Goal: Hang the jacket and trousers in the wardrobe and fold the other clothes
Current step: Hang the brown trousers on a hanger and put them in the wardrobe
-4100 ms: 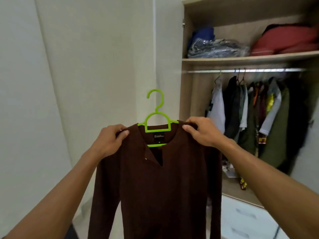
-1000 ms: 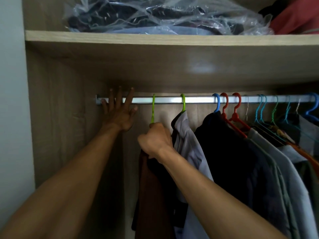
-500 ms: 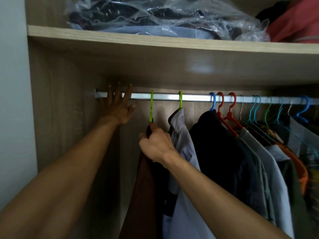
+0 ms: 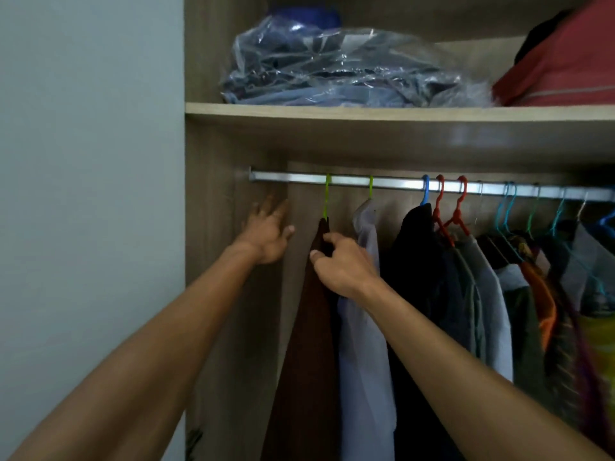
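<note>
Brown jacket (image 4: 307,327) is hanging from a green hanger (image 4: 327,197) at the left end of the wardrobe rail (image 4: 399,185) (just beside a pale shirt (image 4: 364,327)). The right hand (image 4: 346,264) is pinching its shoulder between thumb and curled fingers. The left hand (image 4: 268,232) is reaching, fingers spread and holding nothing, toward the wardrobe's side panel (image 4: 213,227).

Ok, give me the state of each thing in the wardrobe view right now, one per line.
brown garment: hanging from the rail on the green hanger
green hanger: hooked over the rail
rail: carrying a row of hung clothes
right hand: fingers curled at the brown garment's shoulder
left hand: open, fingers spread, below the rail
plastic bag of clothes: lying on the top shelf
</note>
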